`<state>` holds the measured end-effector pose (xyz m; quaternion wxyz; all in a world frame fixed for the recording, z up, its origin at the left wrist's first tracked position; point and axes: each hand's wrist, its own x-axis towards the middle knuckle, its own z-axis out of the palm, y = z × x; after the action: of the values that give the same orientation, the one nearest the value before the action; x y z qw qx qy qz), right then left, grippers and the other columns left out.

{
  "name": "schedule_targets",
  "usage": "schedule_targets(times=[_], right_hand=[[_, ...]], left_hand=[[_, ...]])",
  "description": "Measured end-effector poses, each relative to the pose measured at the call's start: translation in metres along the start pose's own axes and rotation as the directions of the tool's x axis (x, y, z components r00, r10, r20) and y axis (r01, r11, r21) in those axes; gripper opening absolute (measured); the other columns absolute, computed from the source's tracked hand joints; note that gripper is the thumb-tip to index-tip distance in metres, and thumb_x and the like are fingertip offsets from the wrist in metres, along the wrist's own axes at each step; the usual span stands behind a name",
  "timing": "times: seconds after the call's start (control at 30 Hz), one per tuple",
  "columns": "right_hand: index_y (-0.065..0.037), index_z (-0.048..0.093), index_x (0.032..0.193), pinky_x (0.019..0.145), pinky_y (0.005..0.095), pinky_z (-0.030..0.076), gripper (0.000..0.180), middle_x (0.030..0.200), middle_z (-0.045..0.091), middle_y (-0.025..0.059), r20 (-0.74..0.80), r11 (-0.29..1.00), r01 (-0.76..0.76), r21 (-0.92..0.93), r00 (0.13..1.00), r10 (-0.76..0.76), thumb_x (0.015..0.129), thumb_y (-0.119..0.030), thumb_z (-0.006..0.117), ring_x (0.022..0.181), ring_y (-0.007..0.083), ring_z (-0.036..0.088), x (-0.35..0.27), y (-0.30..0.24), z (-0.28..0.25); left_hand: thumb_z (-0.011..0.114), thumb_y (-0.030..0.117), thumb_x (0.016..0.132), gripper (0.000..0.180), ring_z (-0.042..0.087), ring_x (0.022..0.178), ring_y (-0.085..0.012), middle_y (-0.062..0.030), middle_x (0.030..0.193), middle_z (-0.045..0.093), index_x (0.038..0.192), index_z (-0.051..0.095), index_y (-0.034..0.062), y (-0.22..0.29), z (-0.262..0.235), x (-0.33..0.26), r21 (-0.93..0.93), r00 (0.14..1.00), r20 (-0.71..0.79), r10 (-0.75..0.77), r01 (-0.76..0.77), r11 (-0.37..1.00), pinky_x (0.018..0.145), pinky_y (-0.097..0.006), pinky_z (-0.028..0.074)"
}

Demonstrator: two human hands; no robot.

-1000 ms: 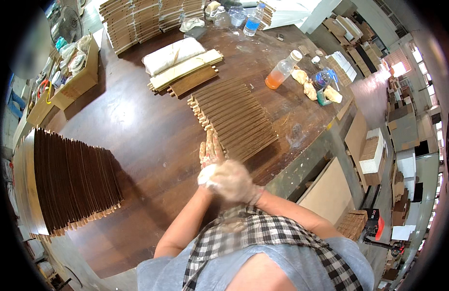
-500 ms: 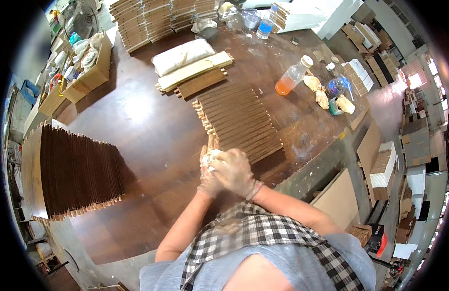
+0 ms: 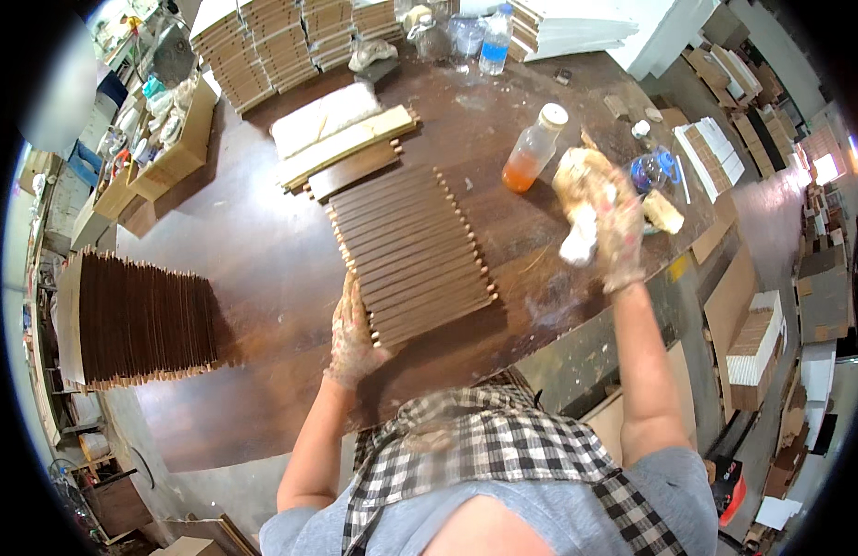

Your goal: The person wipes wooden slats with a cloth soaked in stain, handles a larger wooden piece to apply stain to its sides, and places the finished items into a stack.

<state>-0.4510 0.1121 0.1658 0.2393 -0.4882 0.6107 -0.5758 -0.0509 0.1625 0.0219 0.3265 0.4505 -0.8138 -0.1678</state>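
both hands have parted: left hand [image 3: 353,335] rests flat, open, against the row of wood slats [image 3: 408,252] mid-table; right hand [image 3: 614,227] grips what looks like a rag [image 3: 582,199] near the orange bottle [image 3: 531,150]. next, probably wiping the slats.

Dark wooden slats [image 3: 406,255] lie flat in a row; whitish rag [image 3: 582,208], seemingly crumpled, held aloft
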Motion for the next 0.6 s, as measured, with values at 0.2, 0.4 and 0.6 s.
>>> schedule_targets(times=[0.2,0.4,0.6], right_hand=[[-0.014,0.069,0.121,0.09,0.0394,0.054,0.029,0.114,0.068,0.0105,0.184,0.414,0.616,-0.67,0.678,-0.712,0.094,-0.024,0.068,0.099,0.0263,0.067,0.127,0.012,0.024],[-0.017,0.069,0.117,0.084,0.0387,0.058,0.031,0.109,0.07,0.0094,0.412,0.487,0.537,-0.689,0.843,-0.347,0.087,-0.022,0.075,0.099,0.0274,0.071,0.122,0.005,0.034],[-0.017,0.067,0.109,0.075,0.0404,0.059,0.03,0.101,0.073,0.0098,0.35,0.675,0.548,-0.495,0.836,-0.422,0.083,-0.026,0.081,0.089,0.0276,0.073,0.144,0.032,-0.012]], left_hand=[[0.093,0.036,0.062,0.127,0.038,0.142,-0.0497,-0.0312,0.16,0.028,0.159,0.02,-0.0004,0.013,0.002,-0.002,0.069,0.994,0.043,-0.102,0.099,0.993,0.114,-0.053,0.039],[0.09,0.027,0.067,0.113,0.034,0.145,-0.0472,-0.0305,0.16,0.028,0.155,0.027,-0.0041,0.034,-0.01,-0.033,0.071,0.959,-0.003,-0.284,0.283,0.956,0.116,-0.051,0.036],[0.083,0.016,0.077,0.092,0.037,0.144,-0.0447,-0.0292,0.158,0.033,0.153,0.034,-0.0021,0.076,-0.012,-0.001,0.135,0.95,-0.27,-0.159,0.201,0.97,0.117,-0.051,0.035]])
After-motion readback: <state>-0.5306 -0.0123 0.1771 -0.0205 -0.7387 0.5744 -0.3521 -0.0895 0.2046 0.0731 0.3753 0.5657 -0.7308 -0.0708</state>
